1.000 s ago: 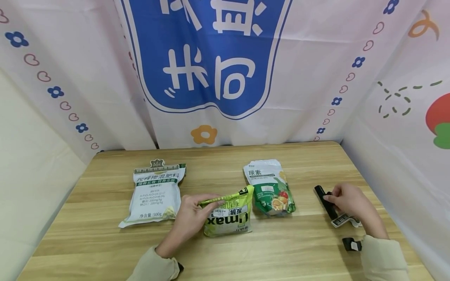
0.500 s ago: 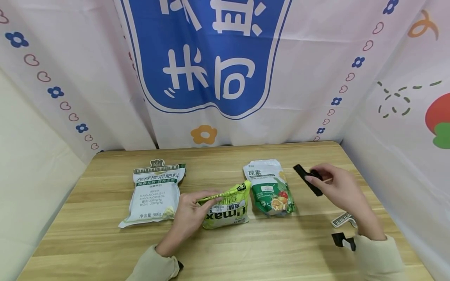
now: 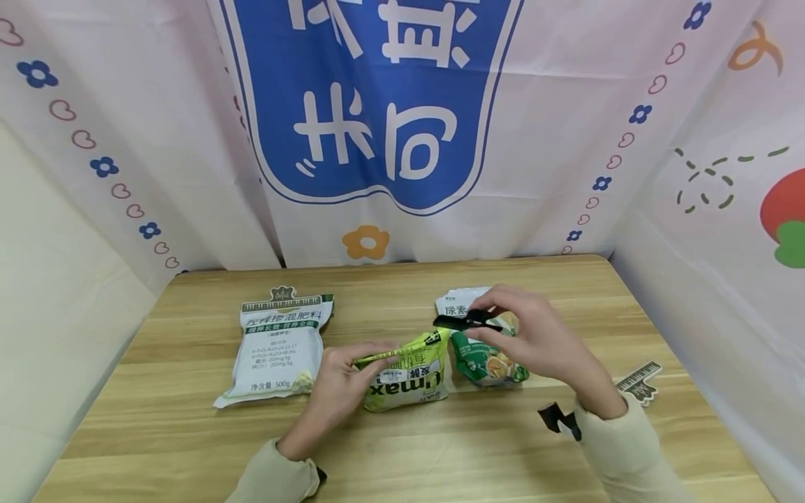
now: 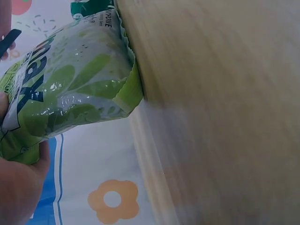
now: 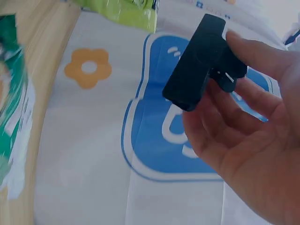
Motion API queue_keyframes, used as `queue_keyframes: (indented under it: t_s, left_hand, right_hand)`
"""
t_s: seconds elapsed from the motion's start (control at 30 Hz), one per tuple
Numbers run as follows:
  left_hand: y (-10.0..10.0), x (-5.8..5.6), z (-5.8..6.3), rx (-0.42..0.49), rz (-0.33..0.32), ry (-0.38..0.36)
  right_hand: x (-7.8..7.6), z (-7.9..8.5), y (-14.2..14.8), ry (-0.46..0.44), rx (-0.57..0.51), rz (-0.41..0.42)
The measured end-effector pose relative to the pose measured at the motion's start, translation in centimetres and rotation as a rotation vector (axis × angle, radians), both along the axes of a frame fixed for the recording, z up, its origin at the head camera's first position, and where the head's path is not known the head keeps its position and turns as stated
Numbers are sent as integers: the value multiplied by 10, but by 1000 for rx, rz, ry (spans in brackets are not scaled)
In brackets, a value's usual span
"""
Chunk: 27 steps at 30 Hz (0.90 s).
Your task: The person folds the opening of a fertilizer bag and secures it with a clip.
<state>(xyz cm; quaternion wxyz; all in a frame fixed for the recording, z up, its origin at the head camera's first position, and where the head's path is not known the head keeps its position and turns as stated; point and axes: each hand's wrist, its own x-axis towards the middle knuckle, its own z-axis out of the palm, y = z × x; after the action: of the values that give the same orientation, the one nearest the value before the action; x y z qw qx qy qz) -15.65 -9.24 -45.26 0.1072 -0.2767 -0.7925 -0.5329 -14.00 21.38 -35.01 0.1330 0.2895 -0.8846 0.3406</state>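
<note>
Partly blocking pouch [image 3: 487, 368]: gripping black clip [image 3: 462, 321] in right hand [image 3: 531, 332], green bag [image 3: 407, 383] in left hand [image 3: 344, 377]; apparently two piano-print clips [image 3: 639, 378].

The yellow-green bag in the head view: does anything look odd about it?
Yes: the yellow-green bag, pinched at its upper edge by the left hand, seems upside down: its big Umax lettering is inverted, with the U at the right end. I see no spill or damage on it.
</note>
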Motion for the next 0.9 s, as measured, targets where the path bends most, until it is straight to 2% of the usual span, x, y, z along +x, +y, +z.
queue_keyframes:
  t_s: [0.1, 0.2, 0.3, 0.33, 0.53, 0.7, 0.8, 0.9]
  left_hand:
    - [-1, 0, 1, -9, -6, 0]
    - [-1, -1, 2, -8, -19, -1]
    - [-1, -1, 1, -5, -27, 1]
    - [-2, -1, 1, -4, -29, 2]
    - [-3, -1, 0, 0, -52, 16]
    - [-3, 0, 3, -20, -55, 10]
    - [-4, 0, 6, -47, -59, -7]
    - [-6, 1, 10, -81, -68, -55]
  right_hand:
    - [-5, -2, -14, -20, -12, 7]
    - [-10, -10, -26, 75, 11, 4]
    - [-15, -21, -33, 163, 104, -5]
    - [-15, -23, -34, 155, 139, 0]
    - [-13, -33, -40, -24, 331, 47]
    - [-14, -40, -42, 2, 398, 74]
    - [-15, -42, -44, 28, 390, 73]
    - [-15, -44, -44, 32, 370, 79]
